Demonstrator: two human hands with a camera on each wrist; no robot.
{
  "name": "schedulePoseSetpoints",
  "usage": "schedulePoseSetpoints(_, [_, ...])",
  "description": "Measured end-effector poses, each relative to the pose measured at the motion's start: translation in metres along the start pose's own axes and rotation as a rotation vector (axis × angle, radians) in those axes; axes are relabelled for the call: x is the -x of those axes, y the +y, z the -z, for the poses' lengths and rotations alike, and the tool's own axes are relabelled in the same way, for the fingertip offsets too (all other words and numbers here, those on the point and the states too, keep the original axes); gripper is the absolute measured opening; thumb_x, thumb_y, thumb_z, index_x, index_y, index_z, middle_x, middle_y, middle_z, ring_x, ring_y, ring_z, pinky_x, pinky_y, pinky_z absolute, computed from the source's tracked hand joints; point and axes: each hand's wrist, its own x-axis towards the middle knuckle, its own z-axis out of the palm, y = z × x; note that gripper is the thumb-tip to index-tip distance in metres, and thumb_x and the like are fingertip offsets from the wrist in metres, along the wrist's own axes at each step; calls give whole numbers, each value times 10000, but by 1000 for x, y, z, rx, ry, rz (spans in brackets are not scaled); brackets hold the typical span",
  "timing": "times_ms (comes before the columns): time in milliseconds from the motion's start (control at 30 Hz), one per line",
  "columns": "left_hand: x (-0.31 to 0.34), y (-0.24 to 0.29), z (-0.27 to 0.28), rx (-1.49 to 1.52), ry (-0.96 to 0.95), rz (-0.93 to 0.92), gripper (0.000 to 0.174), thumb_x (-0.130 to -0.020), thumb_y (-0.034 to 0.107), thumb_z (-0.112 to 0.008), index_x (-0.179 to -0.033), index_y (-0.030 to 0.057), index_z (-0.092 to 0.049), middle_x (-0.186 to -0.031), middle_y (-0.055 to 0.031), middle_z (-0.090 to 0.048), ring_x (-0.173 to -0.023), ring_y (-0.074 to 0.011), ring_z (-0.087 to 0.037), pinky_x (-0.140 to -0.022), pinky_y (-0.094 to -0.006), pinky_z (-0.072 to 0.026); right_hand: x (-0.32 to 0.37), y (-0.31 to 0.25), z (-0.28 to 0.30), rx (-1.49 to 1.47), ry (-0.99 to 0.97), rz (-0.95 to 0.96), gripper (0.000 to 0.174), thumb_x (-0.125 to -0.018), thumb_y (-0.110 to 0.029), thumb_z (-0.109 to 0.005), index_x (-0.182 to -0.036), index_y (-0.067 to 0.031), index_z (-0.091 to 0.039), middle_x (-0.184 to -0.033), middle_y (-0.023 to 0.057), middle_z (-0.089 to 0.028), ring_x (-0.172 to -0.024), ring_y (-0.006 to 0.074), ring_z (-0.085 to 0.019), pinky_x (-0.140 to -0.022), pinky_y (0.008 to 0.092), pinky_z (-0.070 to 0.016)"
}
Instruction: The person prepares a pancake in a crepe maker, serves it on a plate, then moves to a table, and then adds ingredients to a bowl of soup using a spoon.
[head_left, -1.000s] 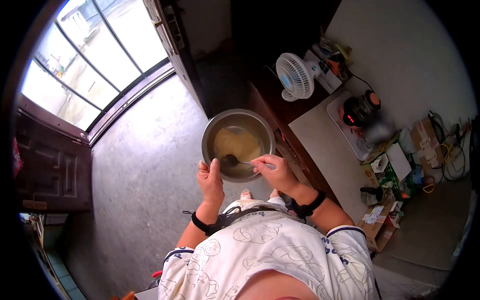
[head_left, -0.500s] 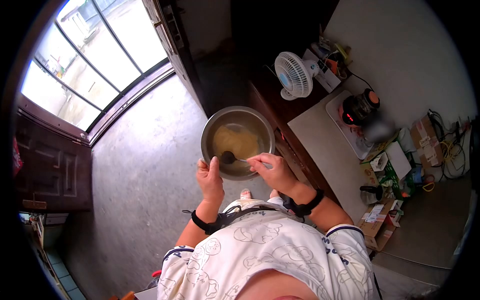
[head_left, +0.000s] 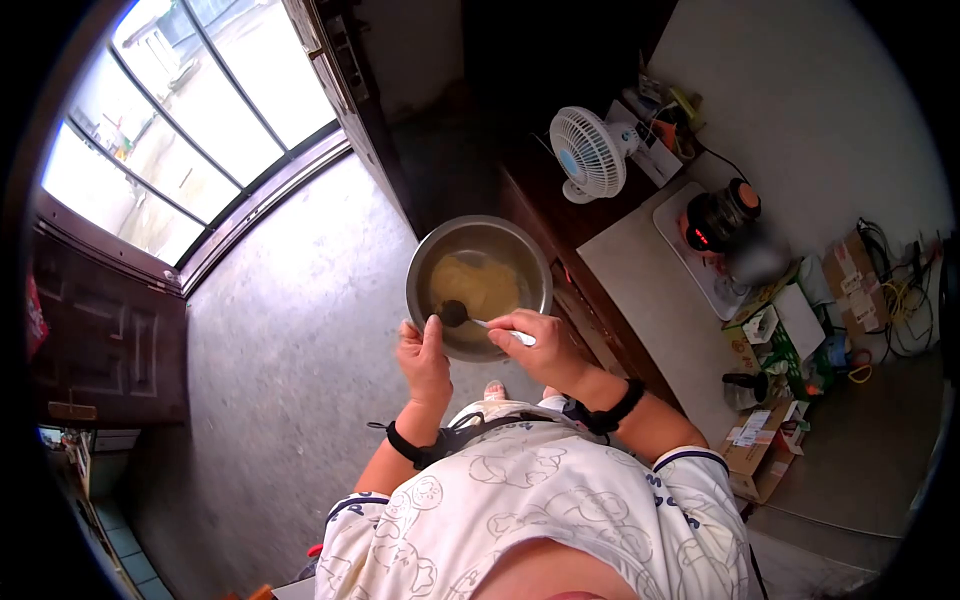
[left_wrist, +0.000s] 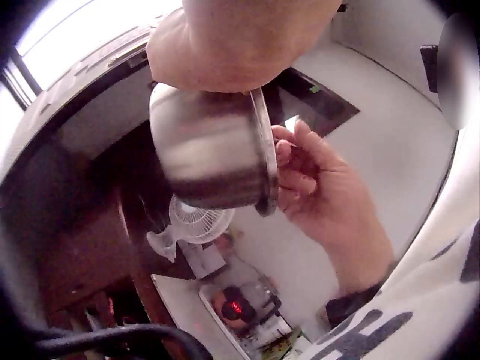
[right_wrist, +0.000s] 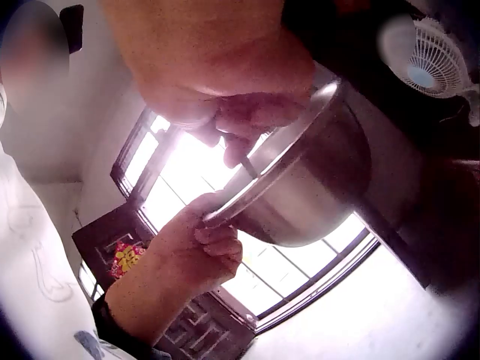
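Note:
A deep round metal basin (head_left: pixel 540 272) is held up in front of the body, with a yellowish mass (head_left: pixel 485 285) spread over its bottom. My left hand (head_left: pixel 425 362) grips the near left rim, thumb on top; the right wrist view shows its fingers (right_wrist: pixel 217 247) curled under the edge. The right hand (head_left: pixel 550 352) pinches the handle of a spoon (head_left: pixel 455 313) over the near side of the basin. The spoon's dark-looking head sits inside, near the left thumb. From the left wrist view, the basin's outer wall (left_wrist: pixel 206 150) appears tilted on its side.
On the right a counter (head_left: pixel 640 260) carries a white fan (head_left: pixel 588 153), a kettle-like appliance (head_left: pixel 715 220) with red digits on a tray, and cardboard boxes (head_left: pixel 760 450). Grey floor (head_left: pixel 290 330) lies to the left, with a dark door (head_left: pixel 110 330) and bright window panes beyond.
The spoon's head has shifted slightly left toward the left thumb. My right hand has turned and lowered a little, showing the pale handle end. The left hand keeps its hold on the rim.

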Motion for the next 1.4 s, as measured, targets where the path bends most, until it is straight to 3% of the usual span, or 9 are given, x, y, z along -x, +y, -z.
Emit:
schedulePoseSetpoints(100, [-5, -5, -2, 79, 41, -109, 147, -860, 146, -543, -756, 125, -441, -627, 61, -491, -449, 2, -347, -370, -165, -252, 6, 13, 5, 9, 11, -63, 132, -778, -124, -585, -838, -18, -636, -746, 102, -628, -666, 202, -620, -598, 284, -470])
schedulePoseSetpoints(333, [-6, 1, 11, 14, 20, -6, 142, -860, 150, -542, -764, 127, -440, -621, 63, -488, -438, 3, -345, -363, -162, -255, 5, 19, 38, -14, -37, -197, 170, -804, -122, -558, -893, 7, -622, -767, 95, -638, -681, 154, -613, -620, 259, -474])
schedulePoseSetpoints(533, [-6, 1, 3, -2, 8, 1, 146, -860, 151, -543, -761, 126, -439, -624, 60, -489, -445, 6, -346, -366, -161, -255, -5, 9, 6, -181, -63, -175, 189, -808, -129, -576, -932, 8, -614, -834, 111, -639, -731, 151, -623, -657, 257, -479])
schedulePoseSetpoints(700, [-7, -2, 10, 50, 18, -52, 144, -859, 135, -542, -764, 127, -434, -636, 59, -496, -452, 8, -336, -371, -168, -251, 1, 26, 21, -93, -55, -192, 197, -826, -158, -552, -914, 5, -620, -764, 100, -640, -695, 165, -616, -630, 262, -467])
schedulePoseSetpoints(767, [-8, -3, 11, 50, 34, -57, 149, -859, 135, -542, -760, 128, -430, -632, 60, -490, -452, 8, -333, -370, -169, -251, -1, 20, 35, 13, -75, -296, 199, -828, -165, -544, -897, 4, -624, -739, 101, -638, -678, 158, -610, -614, 267, -462])
schedulePoseSetpoints(900, [-7, -2, 15, -16, 35, -12, 164, -859, 141, -543, -750, 131, -421, -624, 63, -475, -452, 9, -329, -369, -171, -250, -4, 22, 35, 3, -19, -296, 181, -821, -157, -546, -882, -7, -628, -750, 104, -639, -679, 156, -615, -608, 267, -466])
schedulePoseSetpoints(1100, [-6, -4, 6, -16, 24, -29, 165, -858, 153, -547, -748, 128, -425, -619, 60, -477, -443, 4, -333, -365, -167, -252, -2, 5, -10, -7, 22, -32, 141, -800, -122, -561, -850, -5, -621, -735, 89, -632, -671, 188, -631, -597, 267, -478])
schedulePoseSetpoints(1300, [-6, -3, 14, 36, 32, -16, 132, -860, 154, -544, -772, 123, -451, -624, 62, -491, -440, 4, -337, -365, -162, -250, 6, 17, 20, -50, -5, -199, 152, -812, -131, -554, -853, 1, -618, -746, 99, -636, -667, 186, -626, -594, 272, -478])
schedulePoseSetpoints(1400, [-6, -3, 14, 18, 37, -31, 132, -862, 152, -541, -773, 123, -449, -626, 64, -492, -440, 6, -335, -365, -161, -248, 4, 21, 27, 36, 29, -153, 158, -813, -133, -557, -860, 5, -618, -750, 101, -635, -666, 184, -624, -601, 271, -478])
